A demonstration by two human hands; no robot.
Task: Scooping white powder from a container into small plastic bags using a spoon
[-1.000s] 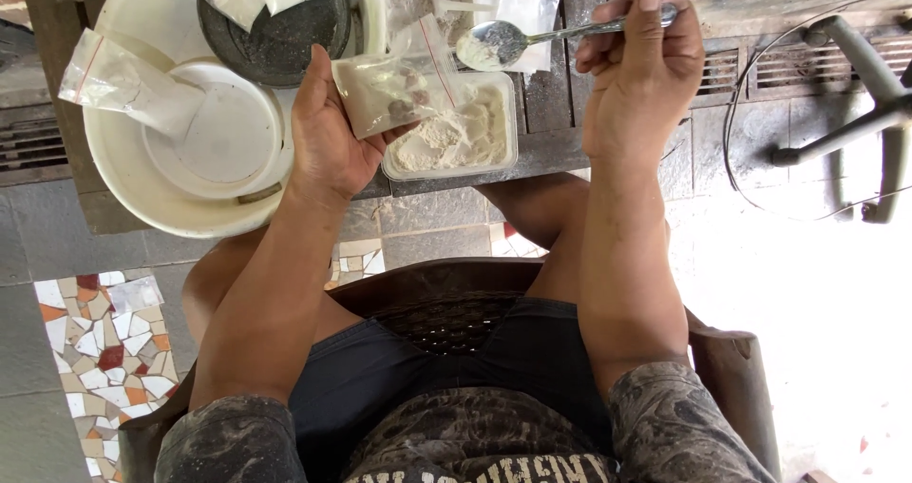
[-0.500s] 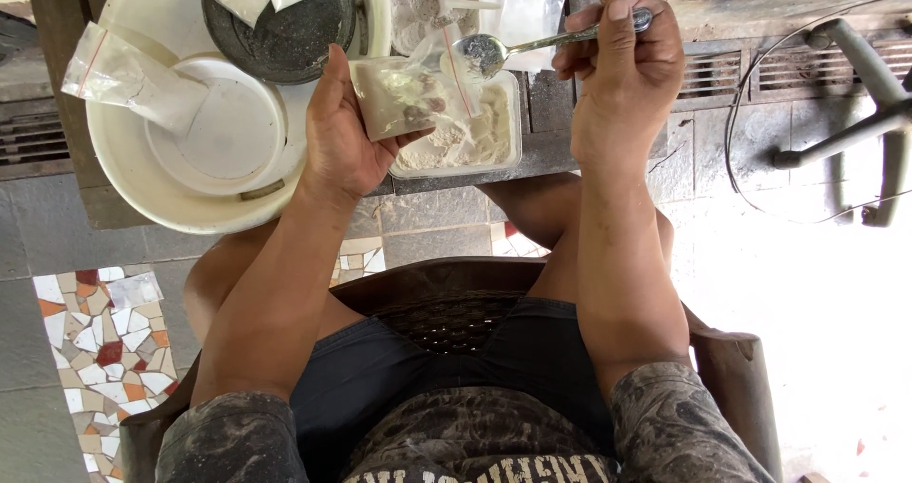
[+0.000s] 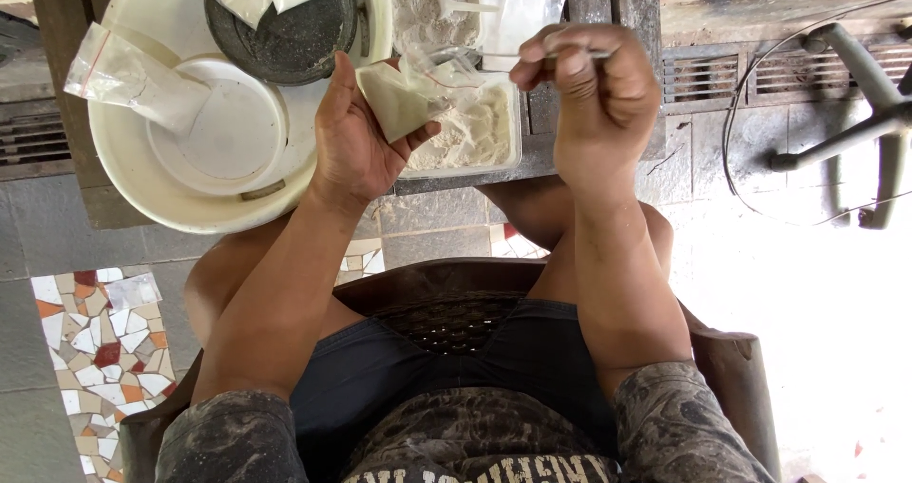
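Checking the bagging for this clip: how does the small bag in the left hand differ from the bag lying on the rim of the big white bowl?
The bag in the left hand is held with its mouth open toward the spoon in the right hand; the bag on the bowl rim lies flat, untouched. The held bag's powder looks tan; the rim bag's looks white. Both are small clear plastic pouches holding powder.

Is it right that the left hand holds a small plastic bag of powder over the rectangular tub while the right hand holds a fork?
Not quite. The head view shows the right hand holding a spoon, not a fork. The left hand does hold the small bag over the tub.
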